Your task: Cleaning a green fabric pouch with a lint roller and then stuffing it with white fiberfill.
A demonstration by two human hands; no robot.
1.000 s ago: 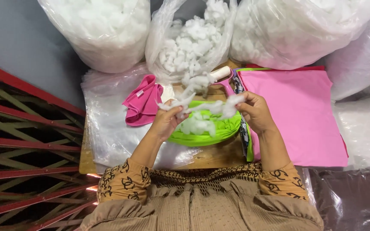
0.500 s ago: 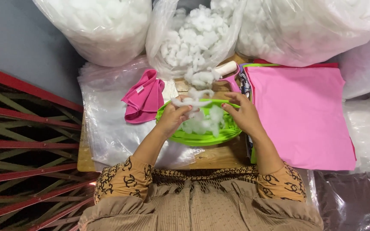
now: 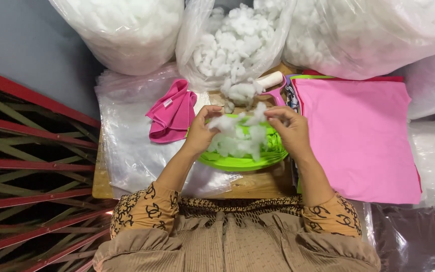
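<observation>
My left hand (image 3: 201, 130) and my right hand (image 3: 291, 129) are raised over a bright green plastic bowl (image 3: 237, 161) on a wooden table. Each hand pinches one end of a tuft of white cotton stuffing (image 3: 240, 121) stretched between them. More white stuffing (image 3: 235, 143) lies heaped in the bowl under the hands. Directly beyond the bowl an open clear plastic bag of white stuffing lumps (image 3: 232, 43) spills onto the table.
A folded pink cloth (image 3: 172, 113) lies left of the bowl on clear plastic sheets (image 3: 127, 146). A stack of pink fabric (image 3: 361, 136) lies to the right. A pink-handled tool with a white roll (image 3: 270, 83) sits behind the bowl. Large stuffing bags (image 3: 122, 30) line the back.
Both hands have drawn slightly apart over the bowl, teasing the cotton tuft between them. The camera view has shifted a little.
</observation>
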